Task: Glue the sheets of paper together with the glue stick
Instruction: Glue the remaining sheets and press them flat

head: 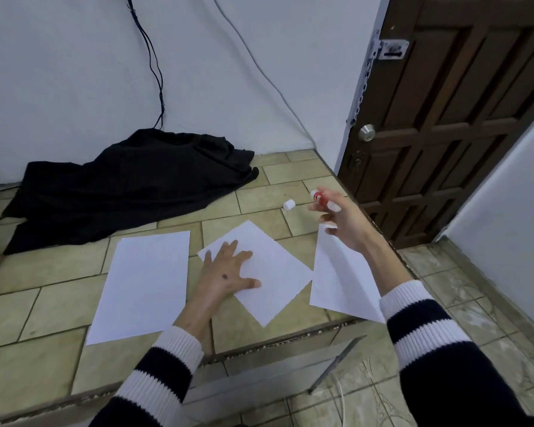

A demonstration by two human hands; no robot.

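Observation:
Three white paper sheets lie on a tiled ledge. The left sheet (142, 285) lies flat by itself. On the middle sheet (278, 272), turned like a diamond, my left hand (225, 272) presses flat with fingers spread. A right sheet (339, 282) lies partly under my right forearm, one corner touching the middle sheet. Raised above the ledge, my right hand (342, 220) grips a red and white glue stick (318, 196), uncapped end pointing away from me. Its white cap (289, 205) lies on the tiles behind the middle sheet.
A crumpled black cloth (130, 186) covers the back left of the ledge, with cables running down the wall above it. A brown wooden door (444, 118) stands at the right. The ledge drops at its front edge (259, 346) to a lower tiled floor.

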